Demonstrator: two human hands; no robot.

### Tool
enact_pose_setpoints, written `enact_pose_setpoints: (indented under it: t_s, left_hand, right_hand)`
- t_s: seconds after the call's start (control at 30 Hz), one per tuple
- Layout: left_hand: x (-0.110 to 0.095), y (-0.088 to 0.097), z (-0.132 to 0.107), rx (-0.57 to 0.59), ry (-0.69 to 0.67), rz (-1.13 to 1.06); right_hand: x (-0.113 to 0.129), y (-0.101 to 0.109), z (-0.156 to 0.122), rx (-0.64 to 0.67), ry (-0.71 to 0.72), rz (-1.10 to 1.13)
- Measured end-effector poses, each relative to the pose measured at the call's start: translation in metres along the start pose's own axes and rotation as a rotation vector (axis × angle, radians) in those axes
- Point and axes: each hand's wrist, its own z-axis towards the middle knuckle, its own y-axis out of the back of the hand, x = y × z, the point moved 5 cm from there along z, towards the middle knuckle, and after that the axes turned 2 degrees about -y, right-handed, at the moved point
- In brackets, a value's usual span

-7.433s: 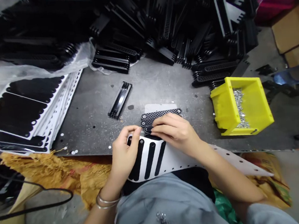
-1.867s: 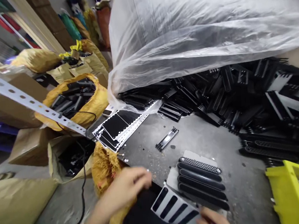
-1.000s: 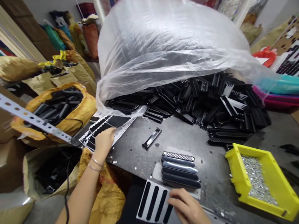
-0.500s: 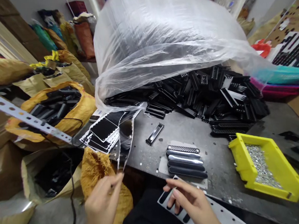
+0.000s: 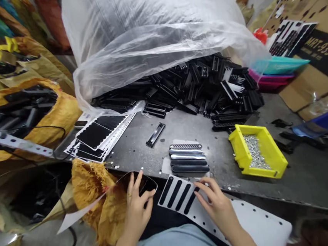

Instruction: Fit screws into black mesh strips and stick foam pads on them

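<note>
- From my end of the feed, the right hand has thumb and forefinger narrowly parted at the upper end of a black strip; I can't tell whether they pinch it.
- The black strips, 4 in a slanting row, lie left of the right hand on a white sheet, which runs beneath that hand and out to its right.
- The left hand has thumb and fingers spread wide at the curved edge of a thin pale sheet trailing off to its left; I can't tell how firm the hold is.
- Left of that hand hangs a frayed orange sack.
- Ahead of the right hand, on the table, I see 5 bars side by side: 1 cross-hatched, farthest, and 4 smooth.
- Ahead and right of that hand, a yellow bin holds small silvery pieces.
- Ahead of the left hand, slightly right, lies a black part; ahead and left, stacked black-and-white sheets.
- Farther ahead of both hands, black parts heap under clear plastic.
</note>
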Motion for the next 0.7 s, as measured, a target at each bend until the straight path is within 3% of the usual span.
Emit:
enact_pose_setpoints:
  t_s: [0.13,0.23,0.37,0.47,0.57,0.63,0.7]
  left_hand:
    - [-0.006,0.017,0.011,-0.047,0.011,-0.075]
    - [-0.016,0.033,0.007,-0.069,-0.008,-0.076]
    - [-0.059,0.015,-0.008,0.168,-0.328,0.011]
    - [-0.088,-0.005,-0.020,0.220,-0.562,0.022]
    - [-0.094,-0.004,-0.022,0.229,-0.633,0.021]
    - [-0.088,0.009,-0.021,0.288,-0.636,0.060]
    - [-0.078,0.025,-0.023,0.350,-0.635,0.096]
  right_hand:
    - [0.029,-0.029,0.018,0.083,0.104,0.087]
    - [0.049,-0.028,0.037,0.180,0.114,0.298]
    - [0.079,-0.017,0.067,0.375,0.120,0.575]
    - [0.107,-0.024,0.084,0.538,0.263,0.487]
    - [0.116,-0.019,0.098,0.406,0.277,0.516]
    - [0.099,0.000,0.101,0.209,0.106,0.661]
    - [0.064,0.023,0.090,0.012,-0.161,0.789]
